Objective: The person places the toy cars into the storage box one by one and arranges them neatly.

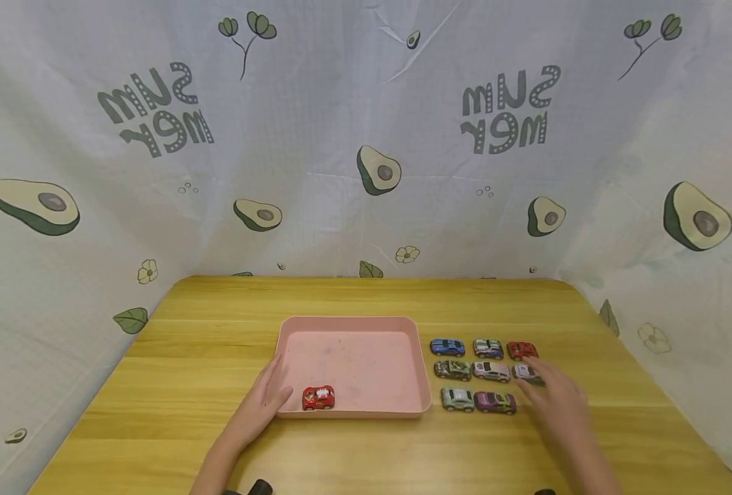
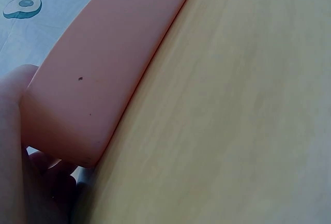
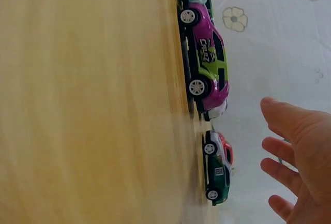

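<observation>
My left hand (image 1: 256, 405) holds the front left corner of a pink tray (image 1: 353, 414), thumb over the rim and fingers outside the wall. In the left wrist view the tray's front wall (image 2: 98, 63) rises beside the thumb. A red toy car (image 1: 318, 397) sits inside the tray, near that corner. My right hand (image 1: 558, 399) hovers with spread fingers over a white and green toy car (image 1: 530, 373), partly covering it in the head view. From the right wrist, that car (image 3: 217, 169) appears apart from the fingers, beyond a purple and green toy car (image 3: 209, 58).
Several more toy cars stand in rows right of the tray, among them a blue one (image 1: 447, 347), a red one (image 1: 521, 350), a camouflage one (image 1: 453, 370) and a mint one (image 1: 457, 399). A printed curtain (image 1: 316, 227) surrounds the wooden table (image 1: 174, 385).
</observation>
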A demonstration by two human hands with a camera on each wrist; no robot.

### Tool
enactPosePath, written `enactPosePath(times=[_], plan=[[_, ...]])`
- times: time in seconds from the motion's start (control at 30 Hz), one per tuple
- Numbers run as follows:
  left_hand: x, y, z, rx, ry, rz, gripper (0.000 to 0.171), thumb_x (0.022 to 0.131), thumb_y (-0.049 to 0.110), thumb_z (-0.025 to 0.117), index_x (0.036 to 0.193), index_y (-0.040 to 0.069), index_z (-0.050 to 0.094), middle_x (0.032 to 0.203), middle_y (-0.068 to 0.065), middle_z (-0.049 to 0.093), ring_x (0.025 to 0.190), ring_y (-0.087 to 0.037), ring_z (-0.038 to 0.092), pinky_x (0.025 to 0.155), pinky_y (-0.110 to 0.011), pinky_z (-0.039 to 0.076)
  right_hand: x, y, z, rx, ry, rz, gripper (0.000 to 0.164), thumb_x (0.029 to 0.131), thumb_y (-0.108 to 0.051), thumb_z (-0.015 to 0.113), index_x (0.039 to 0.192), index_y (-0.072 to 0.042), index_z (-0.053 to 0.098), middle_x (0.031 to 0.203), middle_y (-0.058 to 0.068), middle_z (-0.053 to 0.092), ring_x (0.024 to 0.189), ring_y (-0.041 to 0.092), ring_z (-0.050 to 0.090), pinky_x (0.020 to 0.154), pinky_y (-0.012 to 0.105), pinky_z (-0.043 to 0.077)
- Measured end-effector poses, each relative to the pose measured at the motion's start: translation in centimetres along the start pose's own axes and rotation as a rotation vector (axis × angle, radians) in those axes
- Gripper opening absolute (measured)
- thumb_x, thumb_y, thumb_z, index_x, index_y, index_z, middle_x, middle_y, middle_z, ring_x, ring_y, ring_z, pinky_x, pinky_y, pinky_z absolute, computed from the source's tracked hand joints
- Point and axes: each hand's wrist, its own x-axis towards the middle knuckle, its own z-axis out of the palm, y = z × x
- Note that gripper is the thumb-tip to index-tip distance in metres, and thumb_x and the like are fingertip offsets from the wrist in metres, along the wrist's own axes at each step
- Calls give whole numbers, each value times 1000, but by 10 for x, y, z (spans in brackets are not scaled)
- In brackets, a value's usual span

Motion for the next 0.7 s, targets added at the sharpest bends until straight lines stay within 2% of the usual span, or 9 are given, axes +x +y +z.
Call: enactPosePath(times=[0.43, 0.57, 0.7], plan=[[0, -2, 1, -10, 4, 7, 68, 91, 38, 50, 146, 17, 16, 151, -17, 15, 138, -41, 13, 108, -62, 14, 11, 32, 8, -134, -5, -13, 54, 89, -37, 54, 127, 1, 46, 129, 32, 42, 113, 52, 39, 89, 70, 25], [1, -3, 1, -20, 5, 19, 68, 91, 37, 51, 146, 19, 16, 152, -16, 15, 138, -40, 13, 108, -62, 14, 13, 40, 11, -149, -2, -38, 52, 86, -29, 60, 126, 3, 47, 130, 32, 41, 113, 53, 39, 89, 70, 27], [1, -2, 0, -23, 5, 18, 68, 91, 38, 51, 146, 19, 17, 152, -16, 15, 138, -40, 12, 108, -62, 14, 14, 46, 12, -126, -13, -67, 48, 86, -18, 60, 126, 5, 46, 129, 34, 41, 113, 54, 39, 90, 68, 29]])
